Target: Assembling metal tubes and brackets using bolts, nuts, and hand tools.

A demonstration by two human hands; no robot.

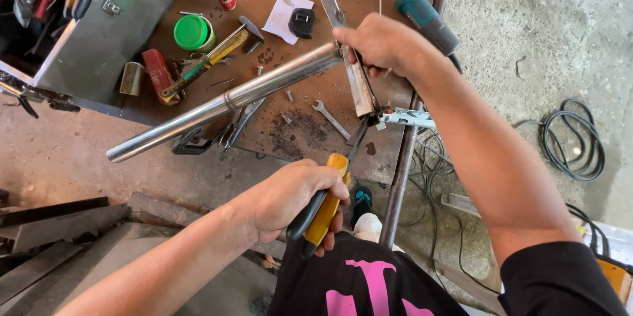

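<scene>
Hands are busy mid-frame: left hand (293,197) grips a yellow tool (324,207) ready to squeeze, right hand (379,42) steadies the shiny pipe (224,102)

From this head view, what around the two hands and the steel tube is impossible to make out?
- Head view: right hand covers where the steel tube meets the flat bar.
- Left hand hides most of the yellow-and-black grip; the tool's working end is unclear.
- Toolbox contents are cut off by the top-left edge.
</scene>
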